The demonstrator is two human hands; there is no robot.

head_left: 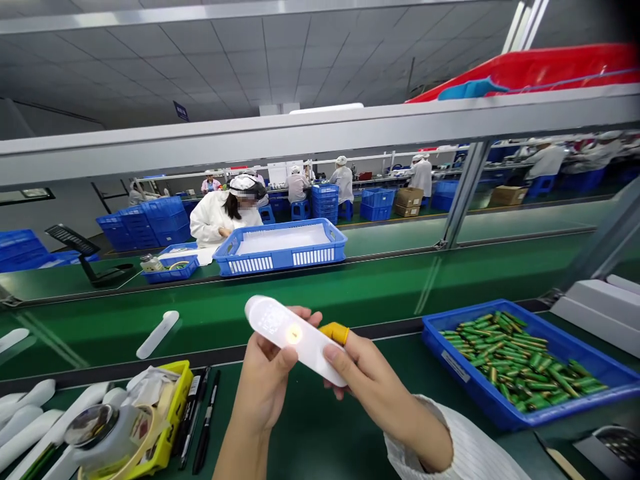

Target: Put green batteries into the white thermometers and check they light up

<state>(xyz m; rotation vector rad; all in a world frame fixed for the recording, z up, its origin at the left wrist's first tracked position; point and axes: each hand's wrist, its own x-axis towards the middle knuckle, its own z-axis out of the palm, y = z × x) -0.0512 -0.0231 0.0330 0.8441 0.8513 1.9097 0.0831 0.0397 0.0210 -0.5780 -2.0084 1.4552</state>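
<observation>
A white oblong handheld device [313, 348] with rounded ends is held tilted above the bench. A round yellowish light and faint lit markings glow on its face. My left hand [267, 373] is closed around its middle, thumb near the light. My right hand [367, 367] grips the lower right end, thumb on top; one finger wears a yellow finger cot [335, 333]. To the right stands a blue tray [470, 380] full of green-and-gold batteries [520, 357]. Several similar white pieces [30, 420] lie at the lower left.
A yellow tray [175, 407] with a bottle [107, 427] and tape stands at left, beside black pens [206, 423]. Beyond runs a green conveyor [380, 287] carrying another white piece [158, 335]. A blue basket [280, 259] and a seated person [210, 217] are across it.
</observation>
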